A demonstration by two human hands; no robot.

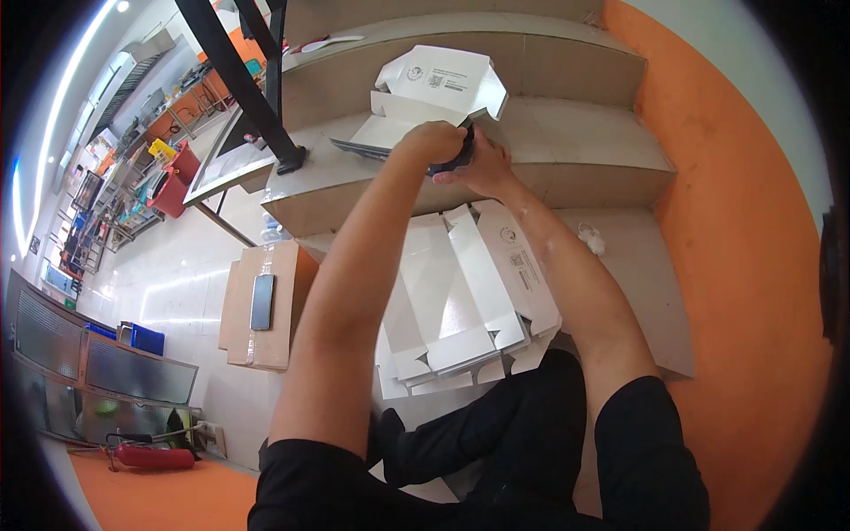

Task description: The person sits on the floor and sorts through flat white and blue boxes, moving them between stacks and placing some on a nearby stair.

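A partly folded cardboard box lies on a stair step, its white printed inside facing up and its outer side dark. My left hand grips the near edge of this box. Close against it, my right hand holds the same edge at the right corner, with the thumb toward me. Between the hands a dark folded part shows, though the fingers hide most of it. On the step below, nearer my legs, rests a stack of flat, unfolded white box blanks, partly covered by my right forearm.
Left of the stack, a brown carton carries a smartphone. A black metal railing post rises at the steps' left edge. An orange wall bounds the right. A crumpled white scrap lies on the step. A red fire extinguisher lies lower left.
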